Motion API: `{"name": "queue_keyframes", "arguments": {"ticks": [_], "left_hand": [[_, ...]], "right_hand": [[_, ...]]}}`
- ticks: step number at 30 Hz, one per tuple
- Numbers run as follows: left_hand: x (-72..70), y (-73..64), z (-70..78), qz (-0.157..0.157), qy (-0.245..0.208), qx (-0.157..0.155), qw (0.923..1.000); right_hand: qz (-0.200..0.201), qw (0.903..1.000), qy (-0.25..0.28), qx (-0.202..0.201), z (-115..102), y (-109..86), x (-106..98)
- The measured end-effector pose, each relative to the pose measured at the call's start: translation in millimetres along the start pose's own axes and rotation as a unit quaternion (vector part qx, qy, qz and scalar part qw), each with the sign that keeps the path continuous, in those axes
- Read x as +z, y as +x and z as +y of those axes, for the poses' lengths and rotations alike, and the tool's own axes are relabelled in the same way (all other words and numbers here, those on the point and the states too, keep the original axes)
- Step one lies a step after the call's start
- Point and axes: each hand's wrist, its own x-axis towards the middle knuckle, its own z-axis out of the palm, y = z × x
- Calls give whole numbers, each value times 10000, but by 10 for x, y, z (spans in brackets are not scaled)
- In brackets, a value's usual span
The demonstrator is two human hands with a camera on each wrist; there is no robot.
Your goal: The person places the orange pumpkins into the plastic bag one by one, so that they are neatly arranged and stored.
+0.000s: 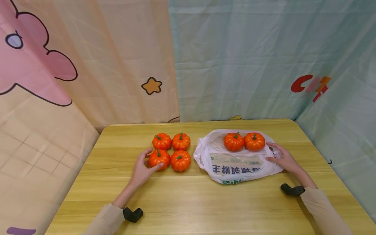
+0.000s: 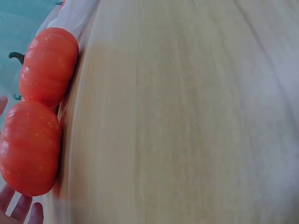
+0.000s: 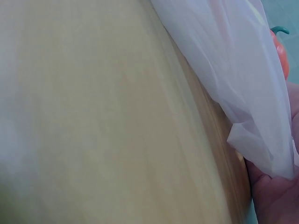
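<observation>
Several small orange pumpkins with green stems stand in two rows left of the table's middle. My left hand [image 1: 142,169] holds the front-left pumpkin [image 1: 159,159], thumb on its near side and fingers round its left. Beside it sits the front-right pumpkin [image 1: 180,161]; behind are a back-left pumpkin [image 1: 162,141] and a back-right pumpkin [image 1: 181,141]. A white plastic bag [image 1: 202,156] with dark printing lies spread on the right. My right hand [image 1: 283,158] grips its right edge, some fingers hidden by the film. Two more pumpkins [image 1: 254,141] sit side by side at its back.
The wooden table [image 1: 188,202] has its far edge against a printed cloth curtain [image 1: 235,65]. Curtains also hang at the left and right sides. Black wrist devices [image 1: 133,215] are worn over both sleeves.
</observation>
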Motion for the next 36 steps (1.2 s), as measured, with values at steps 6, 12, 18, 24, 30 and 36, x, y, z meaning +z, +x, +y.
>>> {"name": "queue_keyframes", "arguments": {"ticks": [6, 12, 18, 24, 30, 36], "left_hand": [[28, -11, -26, -94, -29, -74, 9999], [51, -21, -46, -255, -97, -332, 9991], [66, -42, -68, -152, -225, -294, 9992], [89, -53, -84, -28, -258, -308, 9992], [101, -57, -84, 46, -282, -313, 9991], [108, -58, -65, 69, -246, -352, 9991]], "right_hand": [[-7, 10000, -1, -11, 7, -10, 6], [-15, 10000, 6, 11, -11, -20, 0], [-27, 10000, -19, 26, -5, -23, -2], [-18, 10000, 2, 1, 10, -19, 0], [3, 10000, 11, 13, 21, -13, 2], [12, 10000, 11, 16, 24, -10, -2]]}}
